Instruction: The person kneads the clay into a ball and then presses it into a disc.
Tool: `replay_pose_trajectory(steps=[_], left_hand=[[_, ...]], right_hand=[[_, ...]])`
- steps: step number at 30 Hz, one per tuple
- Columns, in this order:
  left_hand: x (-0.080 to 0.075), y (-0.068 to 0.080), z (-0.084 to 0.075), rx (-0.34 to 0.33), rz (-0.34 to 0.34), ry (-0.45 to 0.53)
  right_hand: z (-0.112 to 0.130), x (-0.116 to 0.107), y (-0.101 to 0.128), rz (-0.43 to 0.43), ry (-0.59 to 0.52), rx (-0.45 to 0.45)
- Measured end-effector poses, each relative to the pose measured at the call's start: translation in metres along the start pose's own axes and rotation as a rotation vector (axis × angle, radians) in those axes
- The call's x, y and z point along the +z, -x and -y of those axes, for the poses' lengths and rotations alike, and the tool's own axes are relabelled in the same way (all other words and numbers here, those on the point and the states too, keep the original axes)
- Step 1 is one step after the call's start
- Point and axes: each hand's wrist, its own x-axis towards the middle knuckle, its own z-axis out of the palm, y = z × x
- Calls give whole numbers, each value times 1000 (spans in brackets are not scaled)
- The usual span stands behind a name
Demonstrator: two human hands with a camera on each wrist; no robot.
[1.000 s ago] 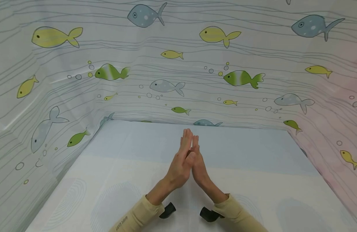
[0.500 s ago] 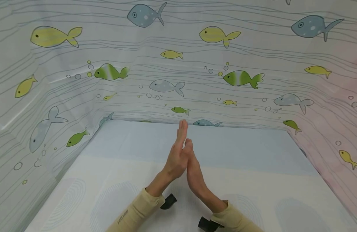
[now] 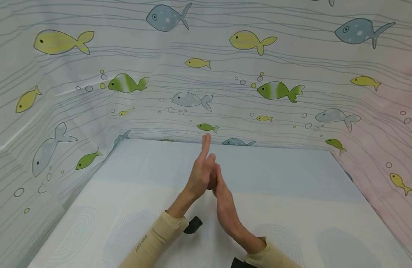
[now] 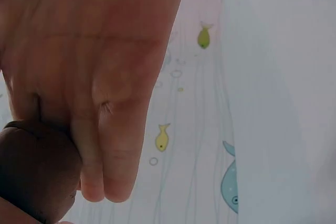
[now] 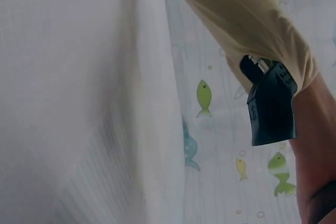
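Above the table my two hands are pressed palm to palm with straight fingers, holding nothing. My left hand (image 3: pixel 199 173) reaches further forward, its fingertips pointing at the back wall. My right hand (image 3: pixel 226 204) lies lower and nearer to me, its fingertips against the left palm. The left wrist view is filled by my left hand (image 4: pixel 105 66) seen close up. My left sleeve (image 5: pixel 247 19) and its black wrist camera (image 5: pixel 270 103) appear in the right wrist view.
A pale blue and white cloth covers the table (image 3: pixel 293 208). Fish-print curtain walls (image 3: pixel 192 74) enclose it at the back, left and right. Black wrist cameras (image 3: pixel 193 225) sit under both cream sleeves.
With the palms kept together, my left hand has slid forward and up. My right hand has slid back toward me.
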Motion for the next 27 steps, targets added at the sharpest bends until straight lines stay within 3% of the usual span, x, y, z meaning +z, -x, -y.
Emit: replay_pose_trajectory(steps=[8,16,27], left_hand=[[-6,-6,4,-24,5,39],[-7,-7,15,-97,0,34],[0,2,37,-205,41,61]], right_hand=[[5,5,6,17,-9,-27],[7,7,10,17,27,-14],[12,5,4,-35,86,-119]])
